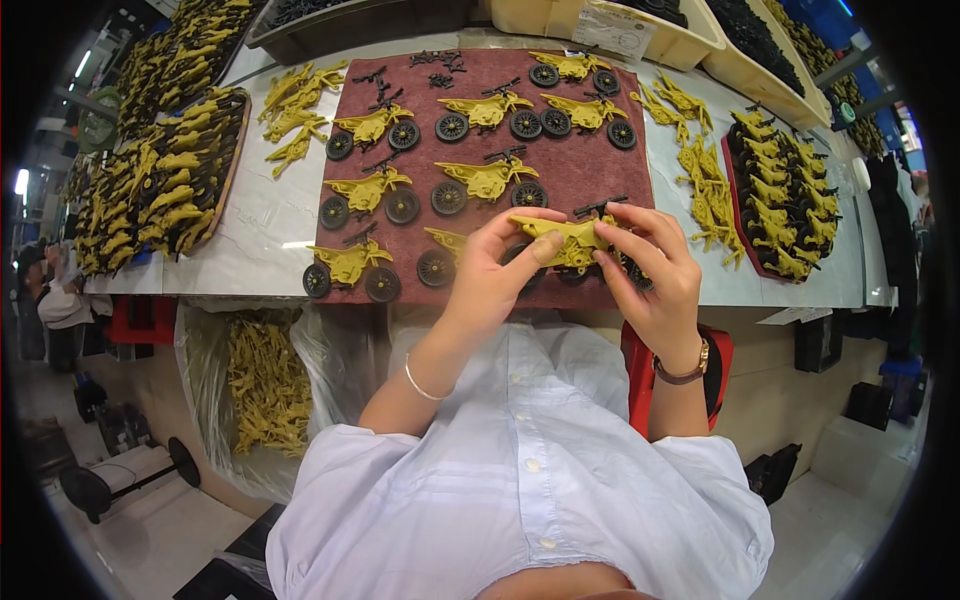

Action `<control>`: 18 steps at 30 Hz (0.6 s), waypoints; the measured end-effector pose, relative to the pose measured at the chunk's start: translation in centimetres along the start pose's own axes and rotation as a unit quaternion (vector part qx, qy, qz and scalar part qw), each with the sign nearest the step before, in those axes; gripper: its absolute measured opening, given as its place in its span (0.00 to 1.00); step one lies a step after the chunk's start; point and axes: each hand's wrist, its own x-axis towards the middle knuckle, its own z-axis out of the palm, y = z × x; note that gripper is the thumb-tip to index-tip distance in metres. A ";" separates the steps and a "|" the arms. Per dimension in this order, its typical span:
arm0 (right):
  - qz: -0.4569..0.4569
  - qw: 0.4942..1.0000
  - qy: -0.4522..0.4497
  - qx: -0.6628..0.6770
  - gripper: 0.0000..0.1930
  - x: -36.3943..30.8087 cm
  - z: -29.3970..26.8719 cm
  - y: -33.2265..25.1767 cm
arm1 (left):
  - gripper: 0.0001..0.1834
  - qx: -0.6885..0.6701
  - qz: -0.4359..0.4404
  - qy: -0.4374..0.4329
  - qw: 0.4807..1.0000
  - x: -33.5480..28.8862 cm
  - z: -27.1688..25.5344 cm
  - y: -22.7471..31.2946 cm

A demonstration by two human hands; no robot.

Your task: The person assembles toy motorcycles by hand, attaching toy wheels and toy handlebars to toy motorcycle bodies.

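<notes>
Above the near edge of a dark red cloth [500, 75], I hold a toy motorcycle [575, 240] with a yellow body and black parts. My left hand [492, 262] grips its rear end between thumb and fingers. At the front, close to the black handlebar, my right hand [655, 255] pinches the body with its fingertips. Its wheels are partly hidden by my hands. Several similar motorcycles lie on the cloth, among them one [487, 182] just behind my left hand and another [348, 265] at the near left corner.
Small black parts [440, 68] lie at the cloth's far edge. Loose yellow bodies [300, 105] sit left of it, others [705, 185] right. Loaded trays of motorcycles [165, 185] [785, 195] flank these. Bins [350, 32] stand behind; a bag of yellow parts [265, 380] hangs below.
</notes>
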 end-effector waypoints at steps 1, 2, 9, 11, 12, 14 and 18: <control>-0.002 1.000 -0.001 -0.001 0.14 0.0 0.0 0.1 | 0.14 0.017 0.007 -0.004 1.000 0.0 0.0 -0.1; -0.002 1.000 -0.001 -0.001 0.14 -0.2 0.0 0.2 | 0.14 0.034 0.014 -0.008 0.999 0.0 -0.1 -0.2; 0.099 0.982 0.056 0.148 0.27 -0.6 -0.1 0.9 | 0.14 0.054 0.016 -0.011 0.998 0.0 -0.1 -0.1; 0.223 0.914 0.005 0.338 0.29 -0.6 -0.1 1.0 | 0.15 0.034 0.036 -0.033 0.998 -0.2 0.0 -0.1; 0.227 0.886 -0.049 0.401 0.24 -0.6 -0.3 1.2 | 0.15 0.034 0.036 -0.034 0.998 -0.2 0.1 0.1; 0.233 0.871 -0.076 0.426 0.22 -1.2 -0.4 1.9 | 0.16 0.088 0.033 -0.041 0.995 -0.3 0.2 0.6; 0.241 0.846 -0.087 0.468 0.18 -1.4 -0.1 1.7 | 0.17 0.118 0.045 -0.060 0.990 0.1 -0.5 0.2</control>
